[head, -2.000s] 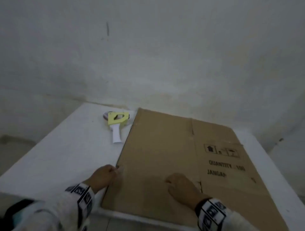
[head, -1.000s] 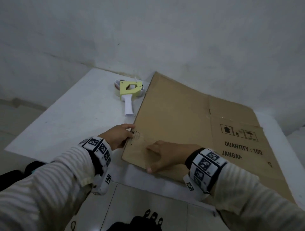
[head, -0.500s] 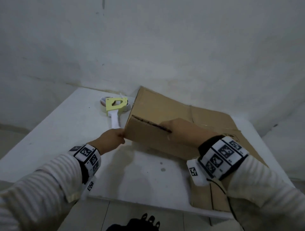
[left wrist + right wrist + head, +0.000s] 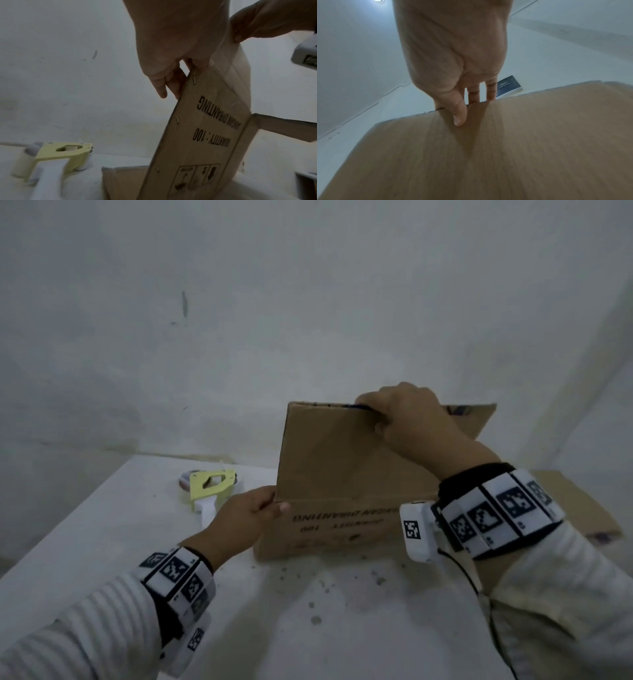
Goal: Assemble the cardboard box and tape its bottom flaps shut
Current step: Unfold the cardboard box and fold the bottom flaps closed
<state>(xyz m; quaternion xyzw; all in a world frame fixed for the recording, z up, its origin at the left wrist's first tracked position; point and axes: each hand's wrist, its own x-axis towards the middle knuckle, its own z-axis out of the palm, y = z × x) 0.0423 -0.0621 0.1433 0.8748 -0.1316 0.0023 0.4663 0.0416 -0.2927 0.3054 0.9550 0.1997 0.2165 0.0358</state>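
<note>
A bare packing spot in a plain room: a white table [image 4: 102,542] is standing against an unpainted, scuffed white wall [image 4: 239,320], filling the frame's upper half.

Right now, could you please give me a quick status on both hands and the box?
Left hand grips cardboard box at its left edge; right hand pinches its top flap. Box upright, flaps untaped. Tape dispenser untouched on table.

Both sleeves [image 4: 85,631] white, finely ribbed – each wrist banded with black-and-white square-code tags [image 4: 496,508]; white camera block [image 4: 416,530] under right wrist, thin black cable [image 4: 459,568] trailing
</note>
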